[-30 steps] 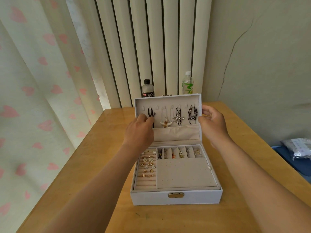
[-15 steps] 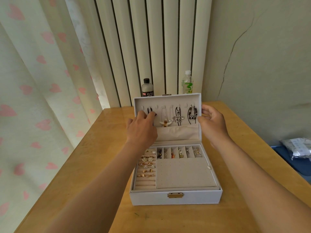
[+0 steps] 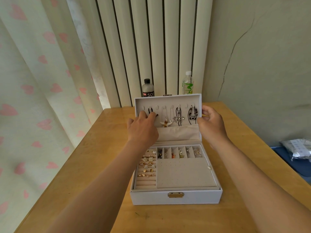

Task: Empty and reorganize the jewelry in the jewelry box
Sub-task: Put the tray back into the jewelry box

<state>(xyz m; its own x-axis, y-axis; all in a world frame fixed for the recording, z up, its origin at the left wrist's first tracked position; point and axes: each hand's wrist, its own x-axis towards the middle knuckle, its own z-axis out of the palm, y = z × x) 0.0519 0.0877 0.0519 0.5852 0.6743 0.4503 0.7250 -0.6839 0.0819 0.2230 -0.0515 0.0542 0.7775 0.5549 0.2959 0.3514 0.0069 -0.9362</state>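
Emptying barely begun: left hand (image 3: 143, 130) bends its fingers onto the cord (image 3: 150, 111) in the lid (image 3: 168, 100), grip unclear; right hand (image 3: 211, 125) pinches the lid's right edge; rings (image 3: 149, 163) below the lid untouched

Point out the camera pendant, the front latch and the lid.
camera pendant (image 3: 192, 117): head view, on the small camera charm.
front latch (image 3: 175, 195): head view, middle of the brass plate.
lid (image 3: 168, 101): head view, bare lining under its top rim.
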